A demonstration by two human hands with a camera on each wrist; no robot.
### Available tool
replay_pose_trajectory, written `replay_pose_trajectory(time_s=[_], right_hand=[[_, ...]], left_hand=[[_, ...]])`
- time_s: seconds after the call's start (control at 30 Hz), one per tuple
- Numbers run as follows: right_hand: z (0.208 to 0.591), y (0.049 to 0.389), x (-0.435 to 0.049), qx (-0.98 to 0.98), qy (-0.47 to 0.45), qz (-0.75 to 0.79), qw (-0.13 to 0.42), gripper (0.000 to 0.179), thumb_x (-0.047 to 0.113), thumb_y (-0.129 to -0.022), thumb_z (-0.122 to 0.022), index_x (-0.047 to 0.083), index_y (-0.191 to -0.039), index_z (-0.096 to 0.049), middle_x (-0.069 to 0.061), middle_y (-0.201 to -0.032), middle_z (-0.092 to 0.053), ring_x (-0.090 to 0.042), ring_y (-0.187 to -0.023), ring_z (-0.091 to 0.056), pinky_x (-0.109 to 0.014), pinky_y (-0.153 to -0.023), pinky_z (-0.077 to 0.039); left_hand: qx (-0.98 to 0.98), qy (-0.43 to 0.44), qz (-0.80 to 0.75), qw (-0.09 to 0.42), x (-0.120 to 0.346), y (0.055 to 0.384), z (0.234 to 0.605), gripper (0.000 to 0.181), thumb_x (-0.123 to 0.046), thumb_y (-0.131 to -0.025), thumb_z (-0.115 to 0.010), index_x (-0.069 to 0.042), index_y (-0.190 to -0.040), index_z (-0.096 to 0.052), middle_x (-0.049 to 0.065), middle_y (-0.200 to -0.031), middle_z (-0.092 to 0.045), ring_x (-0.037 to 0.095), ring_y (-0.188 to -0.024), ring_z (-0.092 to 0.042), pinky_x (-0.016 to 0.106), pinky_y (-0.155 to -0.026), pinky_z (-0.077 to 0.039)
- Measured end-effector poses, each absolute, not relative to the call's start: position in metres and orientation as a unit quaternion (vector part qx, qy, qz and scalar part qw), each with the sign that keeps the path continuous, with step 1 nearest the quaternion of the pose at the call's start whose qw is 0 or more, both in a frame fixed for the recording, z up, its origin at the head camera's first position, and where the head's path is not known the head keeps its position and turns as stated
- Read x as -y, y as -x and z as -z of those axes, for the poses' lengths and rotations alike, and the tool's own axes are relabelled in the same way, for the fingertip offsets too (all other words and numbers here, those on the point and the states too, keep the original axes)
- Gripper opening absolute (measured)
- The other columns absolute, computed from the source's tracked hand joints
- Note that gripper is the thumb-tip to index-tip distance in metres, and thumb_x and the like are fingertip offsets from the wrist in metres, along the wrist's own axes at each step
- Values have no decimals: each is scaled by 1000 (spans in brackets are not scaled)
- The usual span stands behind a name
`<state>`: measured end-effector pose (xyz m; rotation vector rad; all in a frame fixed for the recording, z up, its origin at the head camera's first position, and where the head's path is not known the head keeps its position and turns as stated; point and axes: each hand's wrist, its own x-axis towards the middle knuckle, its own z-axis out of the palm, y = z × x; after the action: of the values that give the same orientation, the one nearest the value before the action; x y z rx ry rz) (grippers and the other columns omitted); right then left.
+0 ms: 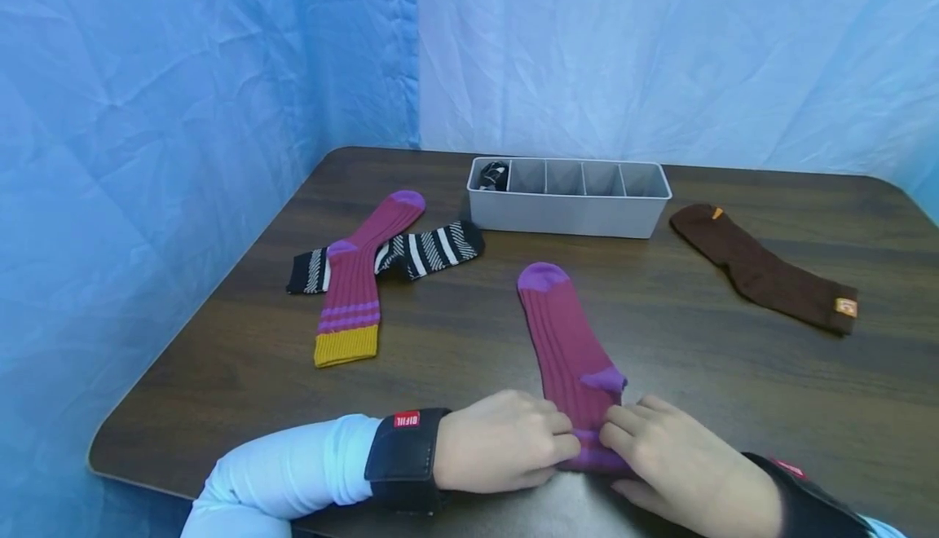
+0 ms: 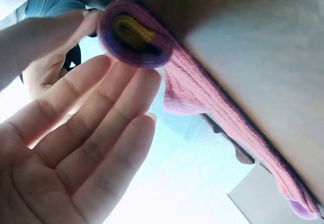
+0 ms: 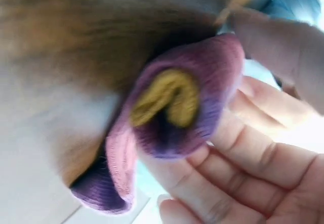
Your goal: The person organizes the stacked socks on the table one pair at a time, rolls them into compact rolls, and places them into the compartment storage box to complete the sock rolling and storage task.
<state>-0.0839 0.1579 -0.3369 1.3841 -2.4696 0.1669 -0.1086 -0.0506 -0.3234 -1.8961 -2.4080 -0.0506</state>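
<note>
A maroon sock with purple toe and heel (image 1: 568,334) lies on the table, toe pointing away. Its near end is rolled up, and the yellow cuff (image 2: 134,29) shows coiled inside the roll in both wrist views. My left hand (image 1: 509,444) pinches the left end of this roll between thumb and fingertips. At the other end, my right hand (image 1: 678,460) pinches it the same way, fingers beneath and thumb on the near side. A matching maroon sock (image 1: 359,277) with a yellow cuff lies flat at the left, across a black-and-white striped sock (image 1: 440,251).
A grey divided box (image 1: 568,213) stands at the back of the dark wooden table (image 1: 242,375). Its leftmost compartment holds a black-and-white bundle (image 1: 494,175). A brown sock (image 1: 766,269) lies at the right. Blue sheeting (image 1: 183,73) hangs behind and to the left.
</note>
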Motion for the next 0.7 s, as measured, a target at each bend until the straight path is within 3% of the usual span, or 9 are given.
replay_pose_trajectory(time_s=[0.2, 0.37, 0.53, 0.7], right_hand=[[336, 81, -157, 863, -487, -92, 97, 23, 24, -63, -69, 21, -73, -49, 19, -66, -41, 4, -59, -33, -16, -56, -32], [334, 79, -157, 875, -465, -124, 39, 19, 20, -69, -65, 19, -83, -51, 21, -64, -40, 6, -57, -34, -14, -54, -33], [337, 80, -157, 874, -461, -130, 84, 27, 15, -67, -65, 15, -91, -54, 19, -66, -43, 7, -58, -35, -13, -53, -34], [341, 84, -157, 883, -442, -93, 130, 21, 16, -66, -66, 16, -84, -55, 16, -68, -52, 4, -58, -41, -18, -53, -37]], left_hand=[[791, 611, 18, -5, 50, 107, 322, 24, -33, -77, -59, -20, -96, -53, -11, -84, -56, -2, -75, -50, 9, -61, -35], [797, 600, 56, -22, 50, 108, 322, 20, -23, -78, -59, -18, -95, -51, -12, -76, -56, -3, -67, -48, 7, -56, -33], [804, 582, 102, -64, 53, 113, 320, 19, -14, -80, -54, -16, -97, -45, -12, -65, -49, -4, -55, -41, 7, -48, -28], [817, 564, 98, -72, 54, 120, 321, 18, -16, -83, -52, -17, -100, -48, -11, -69, -52, -4, -58, -43, 6, -50, -30]])
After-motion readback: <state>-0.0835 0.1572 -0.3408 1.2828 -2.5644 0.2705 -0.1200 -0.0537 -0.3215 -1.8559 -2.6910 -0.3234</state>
